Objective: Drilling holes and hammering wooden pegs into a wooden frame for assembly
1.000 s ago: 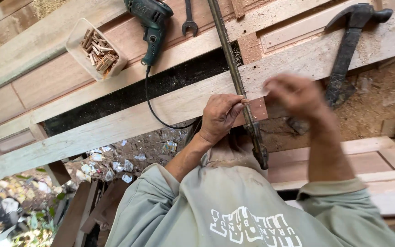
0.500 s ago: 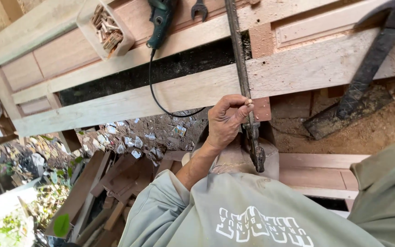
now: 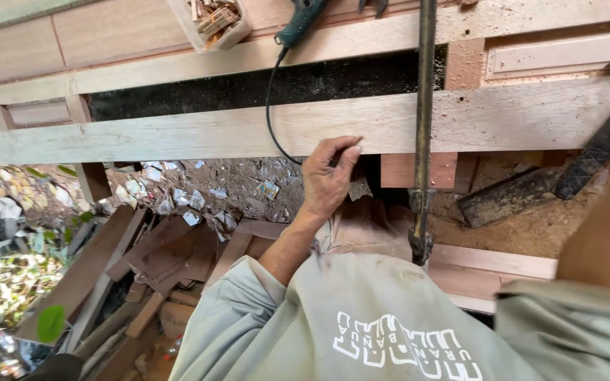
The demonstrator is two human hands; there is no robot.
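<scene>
Pale, unfinished timber forms the long horizontal door rail [image 3: 248,130], lying across the frame's middle, where the left hand [image 3: 327,180] is pinching its lower edge with fingers curled together. The right hand is lying outside the view, only a forearm [image 3: 605,233] showing, so its grip cannot be told. Just beside the left hand, a long dark steel bar clamp [image 3: 423,127] is crossing the rail; should it slip, the fingers risk being pinched. A teal power drill [image 3: 301,17] and its black cord [image 3: 270,106] are hanging near enough to snag.
</scene>
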